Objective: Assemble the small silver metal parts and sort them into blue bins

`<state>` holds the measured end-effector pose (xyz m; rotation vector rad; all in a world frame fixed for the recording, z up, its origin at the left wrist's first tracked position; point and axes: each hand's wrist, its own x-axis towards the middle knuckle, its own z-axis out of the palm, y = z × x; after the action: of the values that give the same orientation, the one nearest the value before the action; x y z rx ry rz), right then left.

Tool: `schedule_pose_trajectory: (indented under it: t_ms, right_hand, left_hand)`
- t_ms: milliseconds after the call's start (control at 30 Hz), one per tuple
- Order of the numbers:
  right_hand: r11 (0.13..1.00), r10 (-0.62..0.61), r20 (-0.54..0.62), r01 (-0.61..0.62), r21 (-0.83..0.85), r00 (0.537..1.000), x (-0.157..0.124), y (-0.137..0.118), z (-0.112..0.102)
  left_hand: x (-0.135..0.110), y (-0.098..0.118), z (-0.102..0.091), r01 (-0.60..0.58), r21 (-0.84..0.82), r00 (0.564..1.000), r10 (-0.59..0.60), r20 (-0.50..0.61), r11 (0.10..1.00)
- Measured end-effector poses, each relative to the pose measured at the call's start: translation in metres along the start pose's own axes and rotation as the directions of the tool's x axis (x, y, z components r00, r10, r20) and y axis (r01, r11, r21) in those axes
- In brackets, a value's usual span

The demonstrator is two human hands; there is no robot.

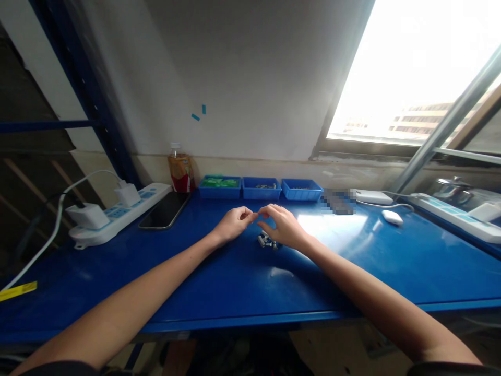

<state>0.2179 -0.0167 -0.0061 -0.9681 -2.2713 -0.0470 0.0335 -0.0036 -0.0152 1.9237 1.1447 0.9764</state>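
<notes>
My left hand [234, 223] is over the middle of the blue table, its thumb and forefinger pinched together. Whatever sits in that pinch is too small to make out. My right hand [285, 225] meets it from the other side, with the fingertips of both hands close together or touching. Its fingers are curved, and a gap shows between thumb and forefinger. Just under the right hand lies a small pile of shiny metal parts [266, 241], seemingly short bolts or sleeves; the hand partly covers them.
Along the wall stand three blue bins: one with green packets [220, 194], two with small parts [261, 194] [301, 195]. A drink bottle [180, 169], phone [166, 211] and power strip [123, 213] are left. Right are a white earbud case [392, 217] and another power strip [456, 214].
</notes>
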Motion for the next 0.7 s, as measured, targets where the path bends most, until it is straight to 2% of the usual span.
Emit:
schedule_pose_trajectory:
  t_ms: [100, 167, 267, 333, 433, 500, 600, 700]
  right_hand:
    - [0.999, -0.024, -0.029, 0.025, 0.037, 0.999, -0.001, -0.004, 0.001]
    - [0.997, -0.037, -0.044, 0.04, 0.063, 0.998, -0.002, -0.005, 0.0]
    - [0.997, -0.024, -0.071, 0.029, 0.072, 0.997, -0.001, -0.006, -0.003]
    - [0.997, 0.009, -0.081, -0.003, 0.077, 0.997, 0.0, -0.006, -0.004]
    - [0.995, 0.035, -0.074, -0.028, 0.093, 0.997, 0.001, -0.004, -0.003]
    - [0.995, 0.027, -0.058, -0.021, 0.099, 0.998, 0.001, -0.004, 0.0]
    - [0.995, 0.041, -0.049, -0.036, 0.089, 0.998, 0.001, -0.004, 0.002]
    - [0.995, 0.082, -0.107, -0.074, 0.07, 0.991, 0.0, -0.006, 0.001]
  left_hand:
    - [-0.004, 0.007, 0.002, -0.008, -0.104, 0.999, 0.012, 0.033, 0.995]
    - [-0.006, 0.011, 0.003, -0.025, -0.093, 0.999, 0.028, 0.035, 0.995]
    - [-0.01, 0.014, 0.002, -0.093, 0.012, 0.995, 0.094, -0.019, 0.996]
    - [-0.012, 0.014, 0.0, -0.191, 0.111, 0.979, 0.197, -0.048, 0.975]
    - [-0.014, 0.014, -0.002, -0.357, 0.248, 0.931, 0.366, 0.009, 0.901]
    - [-0.015, 0.014, -0.003, -0.406, 0.309, 0.909, 0.415, 0.038, 0.86]
    - [-0.014, 0.016, -0.002, -0.367, 0.334, 0.919, 0.393, -0.013, 0.868]
    - [-0.014, 0.02, -0.002, -0.245, 0.254, 0.958, 0.273, -0.084, 0.936]
